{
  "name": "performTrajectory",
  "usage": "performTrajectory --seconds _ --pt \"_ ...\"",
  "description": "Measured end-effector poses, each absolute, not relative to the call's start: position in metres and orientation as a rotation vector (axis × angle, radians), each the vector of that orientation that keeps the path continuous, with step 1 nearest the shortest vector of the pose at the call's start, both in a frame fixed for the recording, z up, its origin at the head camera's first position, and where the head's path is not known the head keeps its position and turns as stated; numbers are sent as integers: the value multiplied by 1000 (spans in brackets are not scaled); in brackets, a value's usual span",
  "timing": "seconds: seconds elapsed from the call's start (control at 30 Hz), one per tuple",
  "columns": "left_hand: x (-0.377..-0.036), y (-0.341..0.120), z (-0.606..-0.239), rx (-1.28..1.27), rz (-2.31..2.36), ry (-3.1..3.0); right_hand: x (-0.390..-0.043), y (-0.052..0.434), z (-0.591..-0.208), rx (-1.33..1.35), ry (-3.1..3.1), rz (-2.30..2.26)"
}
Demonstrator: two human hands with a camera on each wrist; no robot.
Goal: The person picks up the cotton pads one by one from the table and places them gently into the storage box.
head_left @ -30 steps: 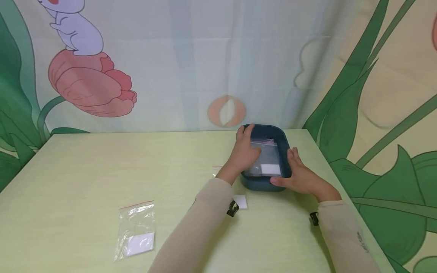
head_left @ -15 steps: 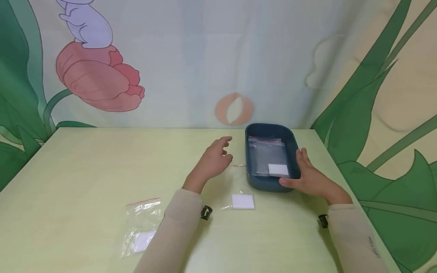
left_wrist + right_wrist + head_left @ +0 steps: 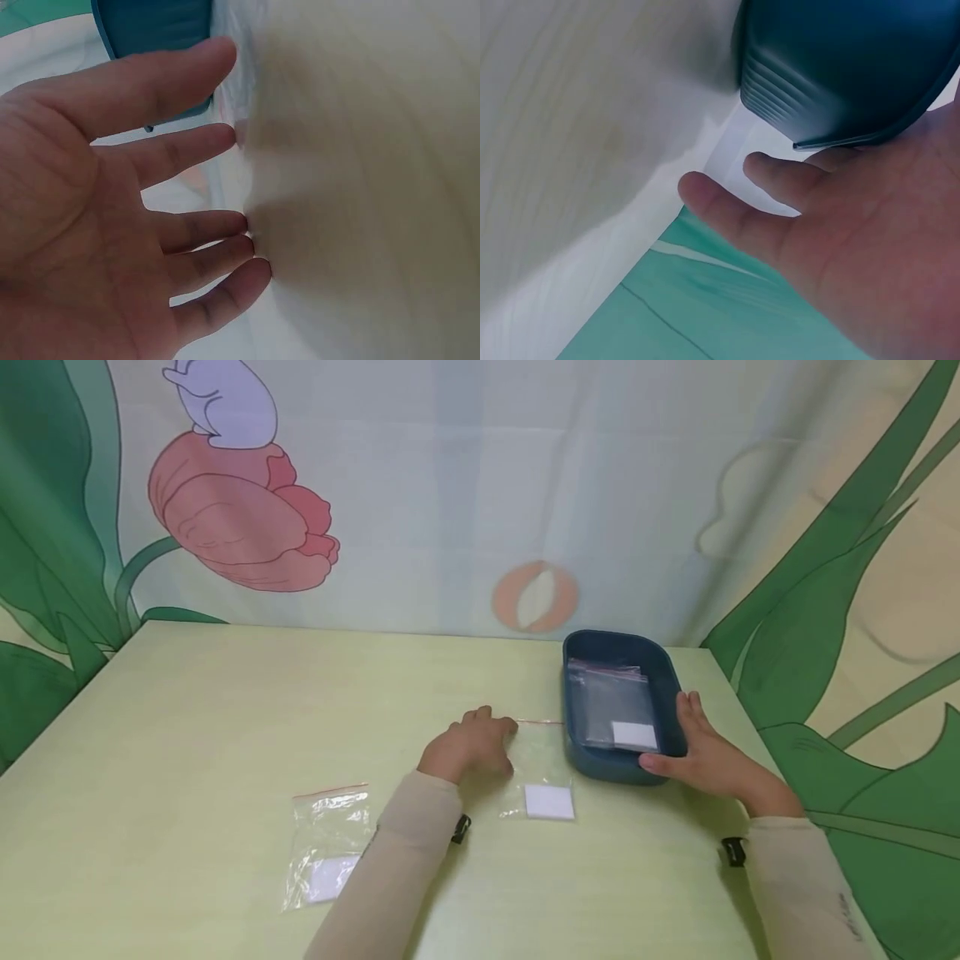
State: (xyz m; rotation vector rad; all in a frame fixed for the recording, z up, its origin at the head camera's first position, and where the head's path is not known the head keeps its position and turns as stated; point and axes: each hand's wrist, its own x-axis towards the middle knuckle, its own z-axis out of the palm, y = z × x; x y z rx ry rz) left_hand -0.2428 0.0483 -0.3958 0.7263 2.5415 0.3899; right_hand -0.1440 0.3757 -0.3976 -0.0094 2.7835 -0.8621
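A dark blue tray (image 3: 609, 767) sits at the table's far right and holds a clear zip bag (image 3: 609, 703) with a white card inside. My right hand (image 3: 708, 756) rests against the tray's right side, fingers fairly straight and thumb on its near corner; the right wrist view shows my right hand (image 3: 870, 247) under the tray (image 3: 840, 67). My left hand (image 3: 472, 747) lies on the table, fingertips at the left edge of another clear zip bag (image 3: 542, 758) with a white card (image 3: 549, 802). In the left wrist view my left hand (image 3: 112, 225) has spread fingers, with the tray (image 3: 150, 30) beyond.
A third clear bag (image 3: 330, 839) with a white card lies on the pale green table (image 3: 225, 710) at the near left. A printed curtain (image 3: 450, 485) hangs right behind the table's far edge. The table's right edge runs close beside the tray.
My left hand has come out of the tray, moved left and down, and now rests on the table at the loose bag. My right hand has stayed at the tray.
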Motion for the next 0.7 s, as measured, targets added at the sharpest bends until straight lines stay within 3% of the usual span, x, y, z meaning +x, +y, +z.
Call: performTrajectory --seconds 0.43,0.7 --pt "-244 47 -394 820 362 2656 -140 384 -393 -21 2729 -912" --pt "-244 43 -396 737 527 2642 -141 385 -395 -22 2739 -892"
